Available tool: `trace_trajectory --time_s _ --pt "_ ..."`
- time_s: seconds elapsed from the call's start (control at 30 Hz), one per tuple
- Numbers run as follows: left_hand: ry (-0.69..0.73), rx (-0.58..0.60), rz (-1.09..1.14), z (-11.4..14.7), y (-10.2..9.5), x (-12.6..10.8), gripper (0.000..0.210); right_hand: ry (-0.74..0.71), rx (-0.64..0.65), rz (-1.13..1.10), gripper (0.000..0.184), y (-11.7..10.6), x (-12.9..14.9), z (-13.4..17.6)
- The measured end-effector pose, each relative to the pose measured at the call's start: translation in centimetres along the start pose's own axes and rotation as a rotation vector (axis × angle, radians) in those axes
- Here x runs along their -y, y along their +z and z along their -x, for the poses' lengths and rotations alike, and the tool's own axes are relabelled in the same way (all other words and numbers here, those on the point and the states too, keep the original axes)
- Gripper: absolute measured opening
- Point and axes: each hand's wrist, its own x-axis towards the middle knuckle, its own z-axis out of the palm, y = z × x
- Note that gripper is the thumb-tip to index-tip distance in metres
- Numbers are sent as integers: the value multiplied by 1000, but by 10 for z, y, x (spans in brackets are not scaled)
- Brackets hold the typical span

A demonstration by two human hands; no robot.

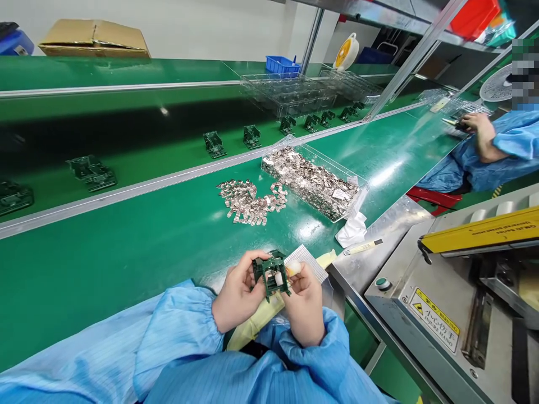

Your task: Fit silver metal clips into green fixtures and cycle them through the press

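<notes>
My left hand [238, 294] is closed around a dark green plastic frame [273, 275], gripping it by its left side in front of my body. At the frame's right side is my right hand [304, 297], its fingers bent and pinched together. White and yellowish coverings show on its fingertips. Whatever the right fingers pinch is too small or hidden to make out. Beyond my hands lies a loose pile of small metal pieces [250, 203] on the green table [168, 241]. A clear plastic tray [324, 210] full of similar pieces [309, 177] stands behind it to the right.
Several green frames [214, 144] stand on the conveyor belt [168, 143] behind a metal rail. A cutter knife [362, 247] and crumpled white tissue [352, 229] lie right of my hands. A machine with a yellow bar [484, 235] stands at right. A co-worker's hand [478, 123] is farther back.
</notes>
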Motion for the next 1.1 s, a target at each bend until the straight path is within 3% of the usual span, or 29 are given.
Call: trace_trajectory --time_s 0.3,0.37,0.47,0.53,0.6,0.73,0.8,0.93,1.1 --pt "51 71 -108 10 5 -10 30 -72 -22 16 22 -9 -2 19" --pt "57 109 -116 9 4 -11 29 -128 -66 65 16 -25 -5 28" --pt "93 77 -81 -5 5 -13 27 -172 -281 177 20 -63 -19 37" --pt "115 59 -25 -22 10 -14 31 -123 -386 239 28 -88 -32 38" --pt "106 115 20 -40 21 -12 36 -62 -377 267 35 -102 -44 34" --pt "69 311 35 -67 50 -2 39 -79 -295 268 34 -93 -60 18" --pt "81 354 -22 -72 59 4 40 -111 -293 264 33 -82 -63 11" --pt "133 370 -226 -71 58 10 38 -181 -304 290 34 -76 -69 5" --pt "156 351 -357 -70 54 3 37 -263 -248 410 35 -90 -75 6"
